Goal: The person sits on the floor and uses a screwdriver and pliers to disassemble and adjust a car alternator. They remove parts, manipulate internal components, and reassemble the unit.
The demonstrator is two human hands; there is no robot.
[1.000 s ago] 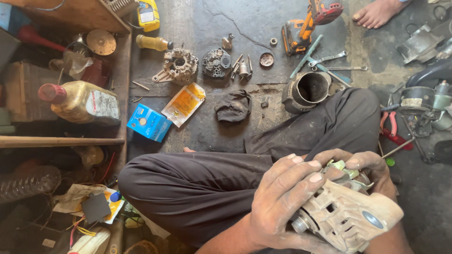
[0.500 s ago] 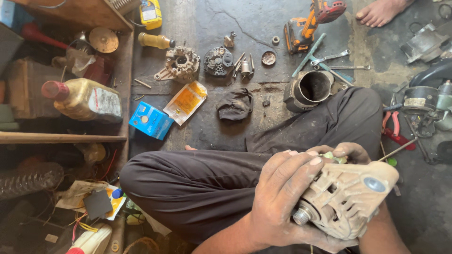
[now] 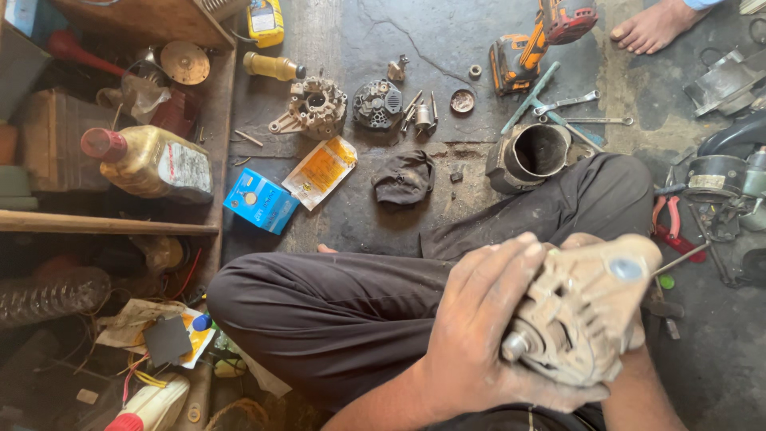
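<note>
Two hands grip what we take for an alternator housing (image 3: 586, 319) over our lap: our left hand (image 3: 479, 319) wraps its near side with fingers curled tight, while our right hand (image 3: 590, 243) is mostly hidden behind it, so we cannot tell its grip. At twelve o'clock stands a metal cylinder (image 3: 531, 156); at eleven lie a dark rag (image 3: 404, 177) and a blue box (image 3: 261, 201).

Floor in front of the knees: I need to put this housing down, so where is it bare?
Bare floor lies between the blue box and the black rag. Crowded around the drill, wrenches and metal cylinder.
</note>
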